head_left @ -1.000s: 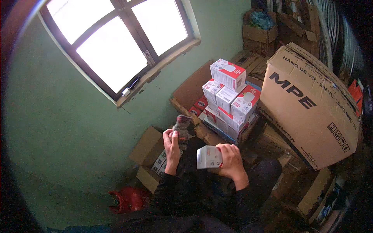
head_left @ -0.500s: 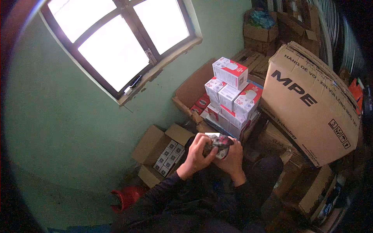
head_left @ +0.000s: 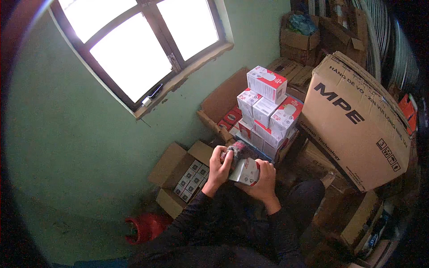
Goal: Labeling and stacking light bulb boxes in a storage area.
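Note:
My right hand (head_left: 263,182) is closed around a small white and red carton (head_left: 245,171), held tilted with a pale face turned up. A crumpled grey and pink cloth (head_left: 238,148) is bunched in my left hand (head_left: 218,170), its fingers curled round it just beside the carton's upper left edge. Whether the cloth touches the carton I cannot tell. Just beyond my hands, several similar white and red cartons (head_left: 267,85) are stacked in a pile over an open cardboard box (head_left: 214,107).
Left of my hands an open cardboard box (head_left: 164,172) holds rows of small white boxes (head_left: 193,179). A large brown carton (head_left: 357,120) leans at the right. A red rounded object (head_left: 149,227) lies at lower left. A window (head_left: 134,58) is set in the green wall.
My left hand has drawn the cloth off the carton's top, to the left and away from me. More of the carton now shows in my right hand.

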`<action>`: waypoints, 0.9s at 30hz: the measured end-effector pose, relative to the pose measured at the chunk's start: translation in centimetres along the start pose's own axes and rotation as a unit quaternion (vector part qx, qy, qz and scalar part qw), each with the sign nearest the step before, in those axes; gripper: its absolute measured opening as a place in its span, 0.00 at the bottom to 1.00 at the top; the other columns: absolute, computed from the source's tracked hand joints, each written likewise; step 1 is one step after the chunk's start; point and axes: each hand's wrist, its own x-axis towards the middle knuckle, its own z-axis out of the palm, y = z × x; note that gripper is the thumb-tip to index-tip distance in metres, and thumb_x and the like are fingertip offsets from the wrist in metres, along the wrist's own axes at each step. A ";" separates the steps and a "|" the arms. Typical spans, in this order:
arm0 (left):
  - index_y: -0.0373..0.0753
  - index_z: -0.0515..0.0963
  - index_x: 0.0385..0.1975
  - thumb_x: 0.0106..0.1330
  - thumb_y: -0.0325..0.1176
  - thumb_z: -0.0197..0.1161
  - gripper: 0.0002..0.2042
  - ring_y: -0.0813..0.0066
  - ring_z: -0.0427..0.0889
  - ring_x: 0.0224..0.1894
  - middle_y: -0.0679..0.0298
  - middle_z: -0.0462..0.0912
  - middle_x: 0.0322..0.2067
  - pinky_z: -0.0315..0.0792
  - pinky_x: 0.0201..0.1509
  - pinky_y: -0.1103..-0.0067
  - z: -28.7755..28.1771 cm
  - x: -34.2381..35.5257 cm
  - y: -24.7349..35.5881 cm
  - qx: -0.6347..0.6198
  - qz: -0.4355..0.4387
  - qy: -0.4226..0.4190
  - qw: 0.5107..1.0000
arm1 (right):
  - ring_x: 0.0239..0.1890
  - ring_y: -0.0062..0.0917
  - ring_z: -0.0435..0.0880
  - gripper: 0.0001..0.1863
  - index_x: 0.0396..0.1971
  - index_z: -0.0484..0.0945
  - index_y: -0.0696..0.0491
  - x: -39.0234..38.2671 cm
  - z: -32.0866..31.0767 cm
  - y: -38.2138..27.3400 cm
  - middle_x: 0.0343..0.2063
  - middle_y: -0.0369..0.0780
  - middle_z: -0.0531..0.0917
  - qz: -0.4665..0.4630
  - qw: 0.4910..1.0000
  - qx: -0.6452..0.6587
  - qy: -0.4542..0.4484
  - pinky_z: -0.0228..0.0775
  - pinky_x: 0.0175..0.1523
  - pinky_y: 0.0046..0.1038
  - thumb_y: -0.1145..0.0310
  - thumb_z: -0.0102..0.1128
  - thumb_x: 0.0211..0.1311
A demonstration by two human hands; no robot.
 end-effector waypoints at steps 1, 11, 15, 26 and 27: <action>0.34 0.73 0.41 0.76 0.38 0.64 0.12 0.78 0.72 0.32 0.65 0.73 0.29 0.71 0.36 0.76 -0.3 0.2 -0.4 -0.003 -0.004 0.004 1.000 | 0.48 0.43 0.79 0.49 0.54 0.73 0.52 0.0 -0.1 -0.1 0.45 0.43 0.79 -0.010 1.000 0.002 -0.004 0.69 0.53 0.45 0.45 0.89 0.32; 0.34 0.75 0.42 0.63 0.32 0.74 0.15 0.51 0.81 0.41 0.51 0.77 0.43 0.78 0.46 0.66 -1.1 -3.4 2.3 0.127 0.171 -0.035 0.977 | 0.50 0.48 0.80 0.46 0.54 0.73 0.53 -0.3 2.0 0.2 0.45 0.46 0.80 0.041 0.998 0.019 -0.031 0.72 0.54 0.48 0.47 0.87 0.35; 0.35 0.74 0.43 0.60 0.31 0.75 0.18 0.48 0.80 0.45 0.49 0.77 0.45 0.78 0.49 0.63 -0.1 -3.9 3.0 0.106 0.172 -0.032 0.979 | 0.52 0.50 0.79 0.44 0.55 0.73 0.55 -0.7 3.2 1.0 0.47 0.48 0.80 0.074 0.997 0.029 -0.001 0.72 0.56 0.49 0.52 0.85 0.37; 0.39 0.70 0.48 0.53 0.35 0.84 0.29 0.50 0.80 0.49 0.51 0.74 0.47 0.78 0.52 0.63 0.7 -4.2 3.0 0.183 0.185 0.014 0.965 | 0.54 0.50 0.79 0.40 0.56 0.72 0.54 -1.2 4.6 1.7 0.48 0.48 0.80 0.139 0.988 0.050 0.031 0.71 0.59 0.49 0.57 0.82 0.42; 0.39 0.70 0.48 0.53 0.35 0.84 0.29 0.50 0.80 0.49 0.50 0.75 0.47 0.78 0.51 0.63 0.8 -4.4 3.0 0.188 0.185 0.021 0.964 | 0.54 0.50 0.79 0.40 0.56 0.72 0.54 -1.3 4.7 1.7 0.48 0.48 0.80 0.142 0.988 0.051 0.032 0.71 0.59 0.49 0.58 0.82 0.42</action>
